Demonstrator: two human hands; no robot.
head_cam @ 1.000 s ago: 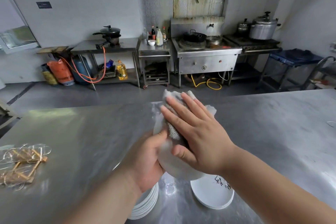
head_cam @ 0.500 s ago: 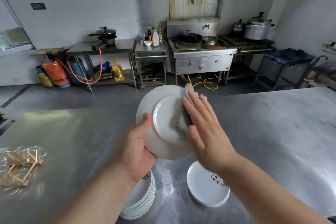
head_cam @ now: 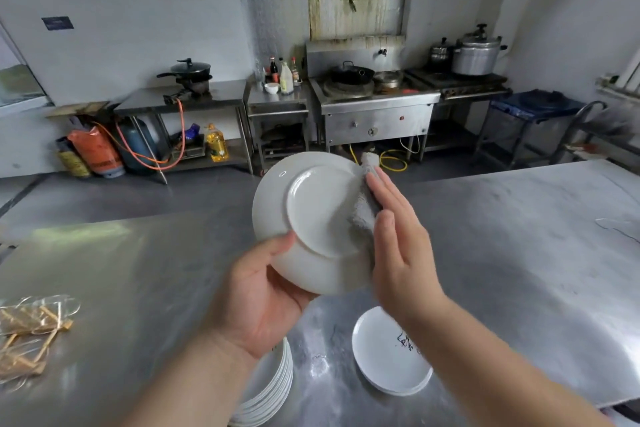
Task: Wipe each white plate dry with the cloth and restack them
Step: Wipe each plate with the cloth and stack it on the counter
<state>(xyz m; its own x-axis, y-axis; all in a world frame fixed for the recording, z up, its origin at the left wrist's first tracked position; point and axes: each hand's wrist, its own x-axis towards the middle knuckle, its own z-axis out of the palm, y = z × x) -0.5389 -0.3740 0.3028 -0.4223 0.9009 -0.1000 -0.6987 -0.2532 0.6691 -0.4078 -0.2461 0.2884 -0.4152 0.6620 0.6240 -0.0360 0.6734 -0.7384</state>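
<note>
My left hand grips the lower left rim of a white plate, held upright above the steel table with its underside facing me. My right hand presses a grey cloth flat against the plate's right side, fingers straight. Below my left wrist stands a stack of several white plates, partly hidden by my arm. To its right lies a low stack of white plates with dark writing on the top one, partly covered by my right forearm.
The steel table spreads wide around the stacks. A clear packet of wooden sticks lies at the left edge. Across the floor stand a stove, prep tables, a gas cylinder and pots.
The plate was turned from edge-on and cloth-covered to underside facing me. My right hand and the cloth slid from the plate's middle to its right side.
</note>
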